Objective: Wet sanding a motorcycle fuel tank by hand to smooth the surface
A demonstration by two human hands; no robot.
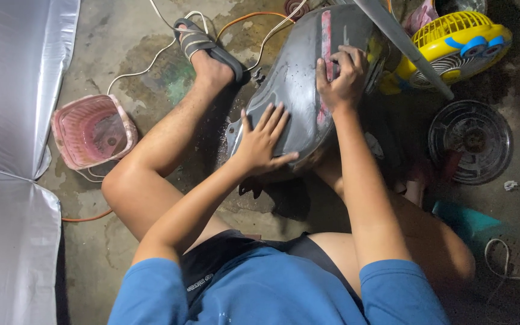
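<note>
tank: grey fuel tank [296, 90], dull scuffed surface, red stripe along the top, dark wet-looking patches
where: on the floor [121, 36] between the person's legs, leaning toward the sandalled foot [203, 45]
axis: long axis runs lower left to upper right, far end up near the yellow fan [458, 42]
left hand [263, 138]: flat on the tank's near flank, fingers spread
right hand [341, 75]: fingers curled, pressed onto the red stripe; whether it pinches anything, cannot tell
edges: pink basket [91, 129] left, round fan grille [470, 141] right, cables behind
room: bare floor left of the knee; silver sheet [7, 90] at far left
</note>
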